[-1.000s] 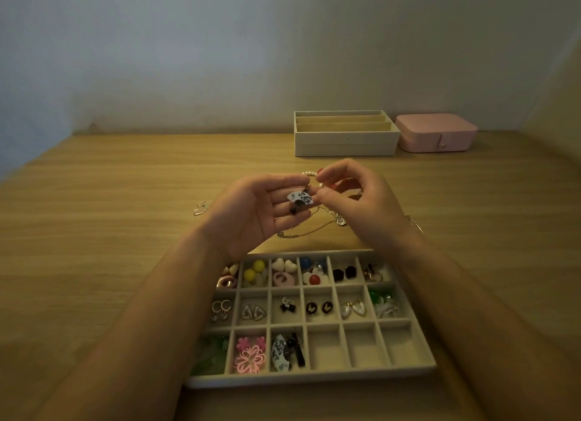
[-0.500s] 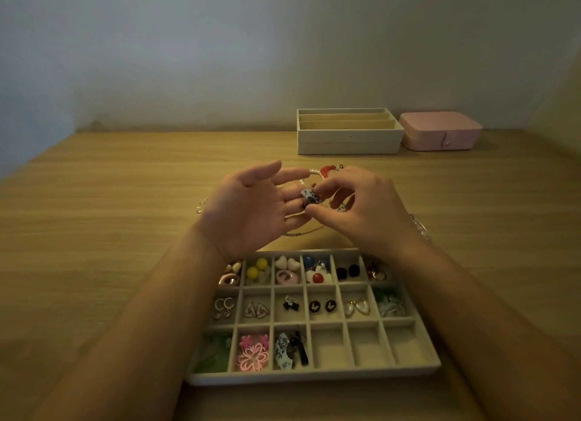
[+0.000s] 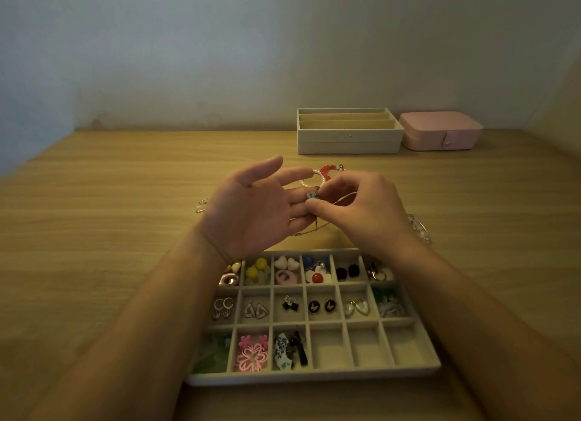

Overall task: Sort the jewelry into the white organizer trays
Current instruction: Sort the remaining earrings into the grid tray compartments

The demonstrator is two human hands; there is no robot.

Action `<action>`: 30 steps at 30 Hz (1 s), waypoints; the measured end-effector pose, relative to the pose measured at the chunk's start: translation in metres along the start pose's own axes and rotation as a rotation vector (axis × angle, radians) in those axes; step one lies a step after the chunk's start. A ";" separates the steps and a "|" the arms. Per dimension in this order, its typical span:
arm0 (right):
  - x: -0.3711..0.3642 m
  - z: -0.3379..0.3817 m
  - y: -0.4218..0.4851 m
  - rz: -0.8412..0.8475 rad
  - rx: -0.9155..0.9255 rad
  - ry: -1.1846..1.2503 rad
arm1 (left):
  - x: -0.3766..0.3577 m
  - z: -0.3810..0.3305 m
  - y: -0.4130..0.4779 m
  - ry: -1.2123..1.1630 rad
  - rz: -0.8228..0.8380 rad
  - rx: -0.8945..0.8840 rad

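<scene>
In right hand (image 3: 361, 213) — perhaps ceramic earring (image 3: 311, 195).

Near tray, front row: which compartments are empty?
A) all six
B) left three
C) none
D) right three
D: the tray shows bare lining in the right three compartments of its front row, while the left three hold green pieces, pink flower earrings and blue-patterned pieces.
</scene>
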State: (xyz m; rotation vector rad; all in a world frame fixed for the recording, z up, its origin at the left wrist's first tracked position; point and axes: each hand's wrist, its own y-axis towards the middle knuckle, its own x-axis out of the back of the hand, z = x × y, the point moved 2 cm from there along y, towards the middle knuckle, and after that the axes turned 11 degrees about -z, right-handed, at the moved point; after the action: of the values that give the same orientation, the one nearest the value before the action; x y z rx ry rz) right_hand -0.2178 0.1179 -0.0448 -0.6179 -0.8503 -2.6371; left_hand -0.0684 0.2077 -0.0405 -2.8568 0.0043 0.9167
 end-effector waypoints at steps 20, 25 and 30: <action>0.011 0.002 0.004 0.052 -0.461 0.641 | 0.007 -0.003 0.006 0.306 -0.380 -0.166; 0.012 0.001 0.004 0.138 -0.430 0.663 | 0.009 -0.003 0.005 0.711 -0.473 -0.244; 0.010 0.002 0.000 0.194 -0.368 0.557 | -0.003 -0.002 0.002 0.665 -0.291 -0.239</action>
State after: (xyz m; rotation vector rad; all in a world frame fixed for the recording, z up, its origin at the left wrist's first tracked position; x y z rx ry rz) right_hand -0.2262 0.1178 -0.0383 -0.0191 -0.1375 -2.5891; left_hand -0.0696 0.2057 -0.0374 -3.1107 -0.4598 -0.1116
